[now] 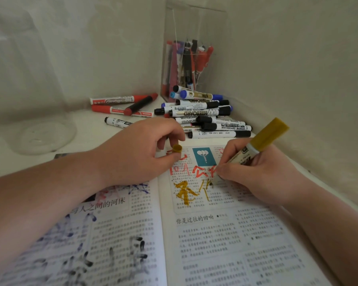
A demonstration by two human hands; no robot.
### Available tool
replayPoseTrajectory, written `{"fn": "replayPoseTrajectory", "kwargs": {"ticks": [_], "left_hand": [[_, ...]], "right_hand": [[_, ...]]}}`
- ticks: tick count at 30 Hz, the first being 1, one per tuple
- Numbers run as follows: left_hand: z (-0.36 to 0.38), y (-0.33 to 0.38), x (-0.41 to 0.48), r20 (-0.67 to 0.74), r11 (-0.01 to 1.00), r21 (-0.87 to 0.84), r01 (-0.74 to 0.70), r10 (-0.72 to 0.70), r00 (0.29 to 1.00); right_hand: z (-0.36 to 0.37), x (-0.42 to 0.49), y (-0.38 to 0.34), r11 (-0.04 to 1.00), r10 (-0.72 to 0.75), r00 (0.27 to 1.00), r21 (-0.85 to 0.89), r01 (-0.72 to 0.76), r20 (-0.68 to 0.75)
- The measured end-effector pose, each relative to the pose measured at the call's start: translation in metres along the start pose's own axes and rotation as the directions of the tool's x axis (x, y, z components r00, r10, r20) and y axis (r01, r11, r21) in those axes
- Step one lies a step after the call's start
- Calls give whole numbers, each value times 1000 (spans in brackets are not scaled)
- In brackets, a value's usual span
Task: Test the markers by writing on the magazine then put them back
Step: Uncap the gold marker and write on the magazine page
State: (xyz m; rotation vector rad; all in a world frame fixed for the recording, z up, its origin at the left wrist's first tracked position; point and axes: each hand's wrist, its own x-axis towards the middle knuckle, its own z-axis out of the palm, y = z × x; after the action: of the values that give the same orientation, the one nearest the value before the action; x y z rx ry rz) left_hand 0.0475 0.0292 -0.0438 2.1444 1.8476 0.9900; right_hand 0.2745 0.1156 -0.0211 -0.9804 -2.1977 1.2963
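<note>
An open magazine [205,240] lies in front of me, marked with blue, black, red and mustard strokes. My right hand [256,172] grips a mustard-yellow marker [262,139], its tip down on the right page beside fresh mustard writing [186,193]. My left hand [139,149] rests on the magazine's top edge and pinches the marker's small mustard cap [177,149]. A pile of several whiteboard markers [207,116] lies just beyond the magazine. Behind it stands a clear holder [186,65] with more pens.
Three red markers [122,105] and one black-capped marker [117,121] lie loose at the back left. A clear glass jar [29,112] stands at far left. Walls close in behind and on the right, forming a corner.
</note>
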Motion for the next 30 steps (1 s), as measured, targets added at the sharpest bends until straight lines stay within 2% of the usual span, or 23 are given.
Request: {"fn": "replayPoseTrajectory", "kwargs": {"ticks": [6, 11, 15, 18, 20, 22, 25, 27, 30], "left_hand": [[0, 0, 0, 27, 999, -52, 16, -14, 1000], [0, -1, 1, 31, 998, -57, 18, -16, 999], [0, 1, 0, 30, 998, -58, 38, -36, 999], [-1, 3, 1, 46, 996, -63, 56, -53, 998], [-2, 5, 1, 66, 996, -65, 69, -65, 996], [-3, 7, 2, 90, 993, -74, 94, -87, 992], [-5, 10, 4, 111, 986, -98, 135, -124, 986], [-5, 11, 5, 104, 982, -111, 154, -143, 984], [-5, 11, 5, 95, 974, -129, 187, -175, 980]], "right_hand": [[-2, -1, -4, 999, 2, 994, 36, -6, 110], [-4, -1, 0, 998, 10, 993, 64, -18, 115], [-6, 2, 2, 1000, -3, 996, 24, 1, 92], [-8, 5, 0, 991, -7, 993, 133, -8, 117], [-12, 10, -6, 985, -59, 989, 170, 36, 135], [-18, 19, -22, 986, -147, 975, 103, 131, 168], [-24, 36, -58, 957, -289, 919, 121, 265, 268], [-18, 50, -72, 923, -377, 903, 160, 349, 204], [-1, 62, -60, 845, -465, 885, 293, 447, -10]]}}
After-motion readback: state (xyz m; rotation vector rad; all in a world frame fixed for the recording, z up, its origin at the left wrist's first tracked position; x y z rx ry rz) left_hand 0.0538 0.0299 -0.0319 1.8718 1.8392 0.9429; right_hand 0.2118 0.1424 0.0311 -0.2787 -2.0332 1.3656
